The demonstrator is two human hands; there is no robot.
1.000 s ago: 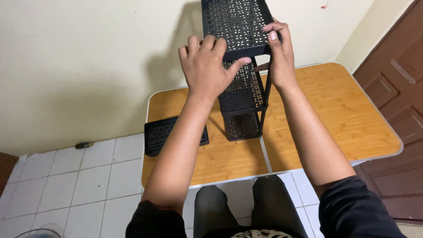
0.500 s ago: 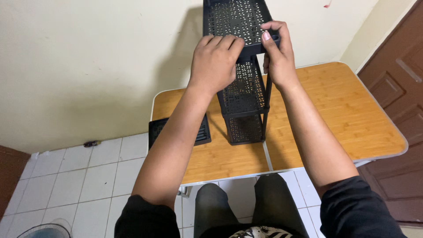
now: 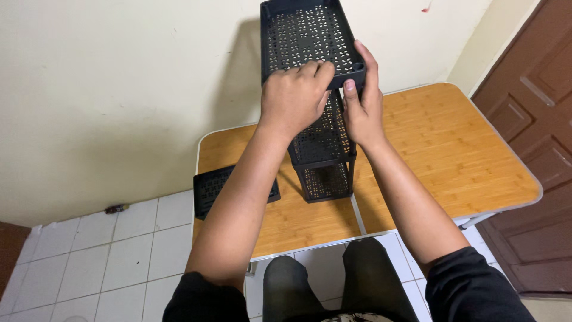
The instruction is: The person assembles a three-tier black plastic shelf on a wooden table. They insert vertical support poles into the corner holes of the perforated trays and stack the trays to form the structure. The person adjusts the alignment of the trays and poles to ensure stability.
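Both hands now clamped on top tier of black perforated plastic rack [image 3: 310, 42]: left hand [image 3: 293, 98] fingers curled over near rim, right hand [image 3: 361, 101] closed in on corner, tier seating onto posts; spare black tray [image 3: 208, 188] idle on bamboo worktop [image 3: 453, 149].

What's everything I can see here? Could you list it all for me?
Tiered shelf rack: one, black, perforated, standing on the table by the wall.
Top tray: one, black, perforated, on the rack's top.
Loose tray: one, black, flat on the table's left edge.
Table: one, wood-coloured top with pale rim.
Door: one, brown, at right.
Wall: cream.
Floor: white tiles.
Small object: one, dark, on the floor by the wall.
Left hand: on the top tray's near edge.
Right hand: gripping the tray's near right corner.
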